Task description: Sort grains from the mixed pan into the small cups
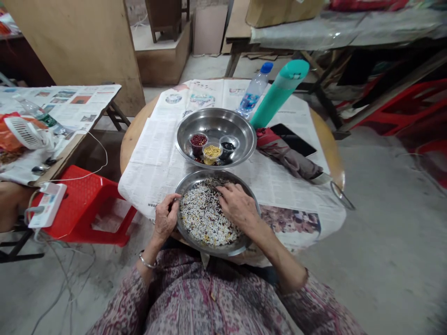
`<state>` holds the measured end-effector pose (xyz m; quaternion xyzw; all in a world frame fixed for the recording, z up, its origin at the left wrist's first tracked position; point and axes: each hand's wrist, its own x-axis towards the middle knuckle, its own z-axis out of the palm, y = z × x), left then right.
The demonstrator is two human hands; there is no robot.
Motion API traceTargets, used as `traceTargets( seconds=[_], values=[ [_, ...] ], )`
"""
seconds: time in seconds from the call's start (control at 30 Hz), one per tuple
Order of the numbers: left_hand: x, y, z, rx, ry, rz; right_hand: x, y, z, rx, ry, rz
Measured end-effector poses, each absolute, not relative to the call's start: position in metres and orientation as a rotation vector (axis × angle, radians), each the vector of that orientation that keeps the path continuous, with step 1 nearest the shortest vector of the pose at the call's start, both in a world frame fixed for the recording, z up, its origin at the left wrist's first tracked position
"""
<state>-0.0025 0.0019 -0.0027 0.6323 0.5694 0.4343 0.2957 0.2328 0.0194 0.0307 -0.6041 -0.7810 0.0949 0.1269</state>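
Near basin: sits at table's 6 o'clock; round, no long axis. Right hand: nearer centre, inside from 4 o'clock, half-curled, can't tell if pinching. Left hand: gripping edge at 9 o'clock. Grains: touching right hand, darker toward 12.

The near basin, mixed grains in it, is at the front edge of the newspaper-covered surface. Directly behind the near basin sits the far basin, three cups inside. Behind and right of the near basin are a water bottle, a tall bottle, an umbrella and a tablet. To its left, lower, a stool carries a power strip.
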Motion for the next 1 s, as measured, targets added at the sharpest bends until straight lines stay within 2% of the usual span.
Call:
traceTargets(
  seconds=[0.27, 0.5, 0.67, 0.8, 1.0],
  values=[
    [-0.003, 0.003, -0.003, 1.714, 1.512, 1.157, 0.191, -0.003, 0.024, -1.474, -2.386, 0.515],
    [-0.002, 0.003, -0.002, 1.718, 1.517, 1.154, 0.207, -0.003, 0.029, -1.546, -2.428, 0.651],
    [-0.002, 0.004, -0.003, 1.701, 1.518, 1.165, 0.189, -0.024, 0.038, -1.257, -2.571, 0.843],
    [-0.002, 0.004, -0.003, 1.703, 1.515, 1.162, 0.181, -0.023, 0.039, -1.177, -2.723, 0.685],
    [-0.003, 0.003, -0.003, 1.703, 1.497, 1.176, 0.231, 0.003, 0.035, -1.675, -2.52, 0.317]
  ],
)
